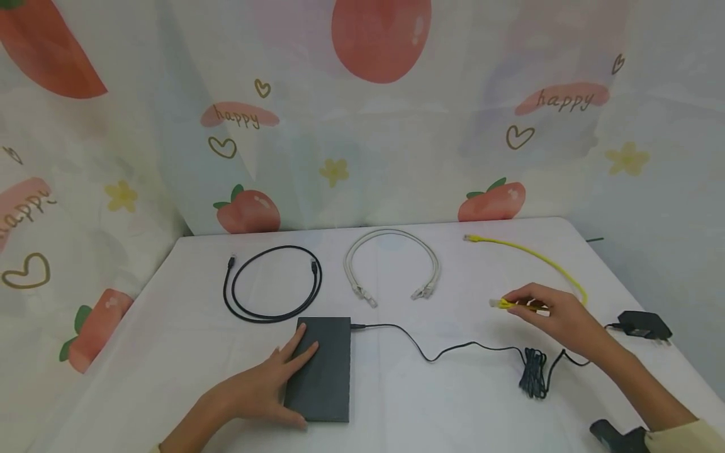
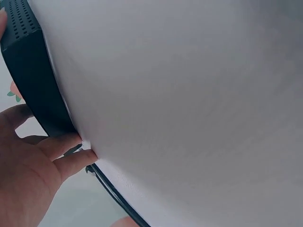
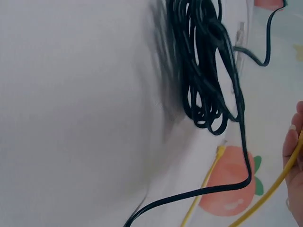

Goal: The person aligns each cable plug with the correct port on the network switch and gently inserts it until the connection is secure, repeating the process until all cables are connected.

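Note:
A flat black box (image 1: pixel 328 371) with vent holes along one side lies at the table's near middle, a black power cord plugged into its far end. On its left part rests my left hand (image 1: pixel 263 384), fingers spread and mostly straight, thumb by the near edge. In the left wrist view, two fingertips (image 2: pixel 75 156) touch the tablecloth beside the box. At the right, my right hand (image 1: pixel 557 311) pinches a yellow network cable (image 1: pixel 557 267) near one plug, held above the table. That cable curves back to its other plug, near the table's far edge.
A coiled black cable (image 1: pixel 272 319) and a looped grey network cable (image 1: pixel 391 231) lie behind the box. The box's power cord (image 1: pixel 430 360) runs right through a tied bundle (image 1: pixel 533 374) to a black power adapter (image 1: pixel 646 324). A patterned cloth (image 1: pixel 396 138) hangs behind the table.

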A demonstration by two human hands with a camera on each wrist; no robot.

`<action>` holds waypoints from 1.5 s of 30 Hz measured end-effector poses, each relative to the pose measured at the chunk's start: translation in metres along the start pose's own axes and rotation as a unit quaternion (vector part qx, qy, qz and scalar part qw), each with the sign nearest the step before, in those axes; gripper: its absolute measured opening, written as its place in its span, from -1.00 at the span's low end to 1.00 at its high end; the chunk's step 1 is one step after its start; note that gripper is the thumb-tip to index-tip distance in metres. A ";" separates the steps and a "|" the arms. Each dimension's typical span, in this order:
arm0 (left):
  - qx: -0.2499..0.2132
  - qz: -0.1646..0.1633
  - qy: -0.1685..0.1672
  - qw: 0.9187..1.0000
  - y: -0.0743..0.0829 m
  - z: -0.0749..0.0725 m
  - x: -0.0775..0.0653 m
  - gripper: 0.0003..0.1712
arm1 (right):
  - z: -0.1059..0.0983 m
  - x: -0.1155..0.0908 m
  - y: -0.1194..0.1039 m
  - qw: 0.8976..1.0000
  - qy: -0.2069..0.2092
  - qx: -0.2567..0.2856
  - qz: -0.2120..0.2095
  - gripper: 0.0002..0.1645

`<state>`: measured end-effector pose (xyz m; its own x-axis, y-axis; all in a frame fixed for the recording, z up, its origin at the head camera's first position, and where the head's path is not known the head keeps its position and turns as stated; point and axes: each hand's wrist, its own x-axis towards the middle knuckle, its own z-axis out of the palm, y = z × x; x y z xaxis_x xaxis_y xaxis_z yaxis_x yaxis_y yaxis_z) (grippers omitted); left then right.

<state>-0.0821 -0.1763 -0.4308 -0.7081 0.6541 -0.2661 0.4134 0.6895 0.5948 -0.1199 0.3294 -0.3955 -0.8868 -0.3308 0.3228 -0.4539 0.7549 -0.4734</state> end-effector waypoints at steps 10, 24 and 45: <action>0.001 -0.003 -0.002 1.000 0.004 -0.002 -0.001 0.32 | 0.003 -0.009 -0.027 0.999 0.006 -0.010 -0.044 -0.53; -0.001 0.008 0.000 1.000 0.002 0.000 -0.001 0.32 | 0.016 -0.020 -0.051 0.997 -0.014 0.057 -0.056 -0.53; 0.001 0.003 0.001 1.000 0.002 0.000 -0.002 0.32 | 0.035 -0.025 -0.094 0.981 -0.012 0.097 -0.165 -0.41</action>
<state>-0.0799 -0.1758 -0.4289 -0.7064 0.6578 -0.2614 0.4191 0.6863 0.5944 -0.0582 0.2468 -0.3877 -0.6897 -0.5535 0.4669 -0.7225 0.4831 -0.4946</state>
